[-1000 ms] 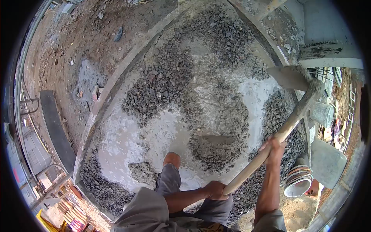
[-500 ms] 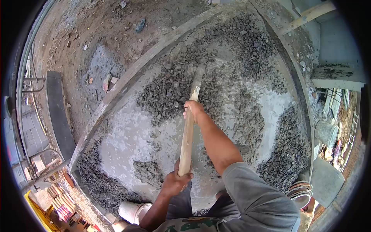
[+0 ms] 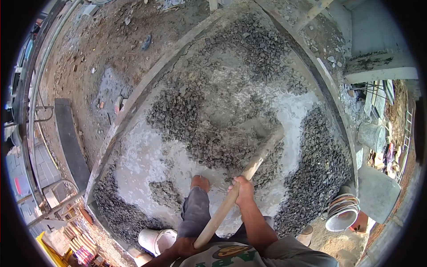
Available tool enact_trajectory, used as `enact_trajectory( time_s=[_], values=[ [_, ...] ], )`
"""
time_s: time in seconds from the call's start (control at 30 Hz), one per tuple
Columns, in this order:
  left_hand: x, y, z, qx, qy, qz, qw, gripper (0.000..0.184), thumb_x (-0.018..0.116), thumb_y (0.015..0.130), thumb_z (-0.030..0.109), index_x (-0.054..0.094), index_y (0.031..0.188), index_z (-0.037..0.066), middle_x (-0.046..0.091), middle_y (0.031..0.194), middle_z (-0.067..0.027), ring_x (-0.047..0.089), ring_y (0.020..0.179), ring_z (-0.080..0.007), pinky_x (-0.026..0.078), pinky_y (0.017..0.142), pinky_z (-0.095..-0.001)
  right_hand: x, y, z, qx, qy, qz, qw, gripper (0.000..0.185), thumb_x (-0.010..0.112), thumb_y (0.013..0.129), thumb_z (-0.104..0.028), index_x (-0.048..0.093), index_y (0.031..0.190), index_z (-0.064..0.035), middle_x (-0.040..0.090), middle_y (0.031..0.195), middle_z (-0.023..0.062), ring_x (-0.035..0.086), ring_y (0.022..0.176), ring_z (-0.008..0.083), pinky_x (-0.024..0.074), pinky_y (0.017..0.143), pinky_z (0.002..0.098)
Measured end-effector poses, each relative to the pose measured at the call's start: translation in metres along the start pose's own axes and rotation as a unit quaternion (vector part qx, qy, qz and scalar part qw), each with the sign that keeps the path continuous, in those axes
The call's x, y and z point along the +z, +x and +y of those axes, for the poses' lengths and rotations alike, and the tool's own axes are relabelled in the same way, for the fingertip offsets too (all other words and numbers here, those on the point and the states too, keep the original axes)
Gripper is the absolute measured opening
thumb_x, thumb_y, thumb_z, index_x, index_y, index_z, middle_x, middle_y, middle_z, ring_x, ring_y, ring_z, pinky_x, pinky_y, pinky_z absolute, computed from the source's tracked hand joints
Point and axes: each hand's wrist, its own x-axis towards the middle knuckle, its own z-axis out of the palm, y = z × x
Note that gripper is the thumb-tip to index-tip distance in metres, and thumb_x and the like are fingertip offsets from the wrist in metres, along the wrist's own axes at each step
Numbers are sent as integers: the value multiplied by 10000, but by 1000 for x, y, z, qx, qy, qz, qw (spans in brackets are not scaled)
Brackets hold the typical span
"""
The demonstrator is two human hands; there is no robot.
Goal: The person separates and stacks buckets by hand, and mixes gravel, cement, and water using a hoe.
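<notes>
A long wooden-handled hoe [image 3: 222,211] slants up and to the right across my body. My right hand [image 3: 243,190] is wrapped round the middle of its handle. Low beside my waist, my left hand [image 3: 184,246] closes on the handle's near end. The hoe's head lies in the wet grey mix, smeared with it and partly hidden. Dark gravel [image 3: 178,111] and pale watery cement [image 3: 144,153] spread around it inside a low-edged mixing bed. My bare foot [image 3: 201,182] stands in the mix.
A raised concrete edge [image 3: 147,80] runs along the bed's left side, another edge [image 3: 320,84] along its right. A white bucket [image 3: 155,240] stands low left. Stacked buckets [image 3: 342,213] and a grey board [image 3: 376,193] are at right. A metal railing [image 3: 33,111] stands far left.
Both hands have drawn the hoe back toward my body, and its far end has swung to the right. My left hand has dropped beside my waist. A foot has come into view.
</notes>
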Motion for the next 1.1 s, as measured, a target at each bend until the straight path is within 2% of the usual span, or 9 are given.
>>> enact_trajectory(
  time_s=[0.1,0.2,0.23,0.4,0.5,0.53,0.6,0.67,1.1],
  values=[
    [-46,33,58,45,152,-35,987,534,638,738,574,637,1091,173,670,959,-139,644,905,-296,493,801,-389,-6,-28,-79,-145,45,38,988,122,570,746,-93,506,828,-30,497,659,73,516,463,209,482,432,357],
    [-90,116,135,310,174,45,934,503,656,724,537,645,1061,165,670,759,-110,646,691,-332,520,645,-403,35,-64,-194,-340,-29,79,936,120,538,764,-78,483,844,-7,501,662,79,530,465,188,485,426,314],
    [-110,135,175,368,154,46,916,450,692,711,500,673,931,108,654,734,-139,643,683,-331,509,611,-388,53,-72,-230,-409,-57,78,907,120,542,767,-80,494,832,10,499,656,76,534,465,182,486,423,304],
    [-233,214,320,484,116,66,865,410,709,717,429,647,838,42,618,656,-153,635,627,-309,484,588,-367,158,-32,-390,-539,-149,47,827,247,574,776,-128,546,915,74,523,682,84,553,485,184,503,442,293],
    [-319,257,334,421,-22,46,906,354,732,765,319,633,854,-9,589,638,-28,541,575,-94,437,528,-278,228,74,-442,-522,-152,10,839,250,599,779,-123,541,938,61,536,719,97,576,545,203,513,497,330],
    [-338,275,316,424,-94,71,898,328,724,775,298,624,856,-3,577,629,-22,530,553,-84,418,500,-266,249,126,-440,-482,-139,10,865,235,600,782,-119,534,925,54,535,711,108,574,541,218,512,499,347],
    [-355,266,273,243,-158,94,953,304,724,778,283,618,843,6,560,619,-14,516,528,-87,402,476,-264,274,233,-374,-360,-188,33,913,200,606,782,-119,534,905,21,510,700,90,546,521,214,502,468,342],
    [-342,286,192,157,-324,94,928,294,722,779,279,611,824,10,547,608,-13,505,502,-92,386,455,-259,283,322,-283,-277,-270,61,920,170,619,732,-69,562,868,17,524,714,102,540,491,228,495,451,376],
    [-190,181,148,107,-315,182,925,296,713,806,300,611,715,38,501,531,16,463,471,-49,367,421,-241,205,238,-164,-115,-274,-9,955,214,627,739,-82,566,907,35,531,681,107,551,465,238,480,417,388]
  ],
)
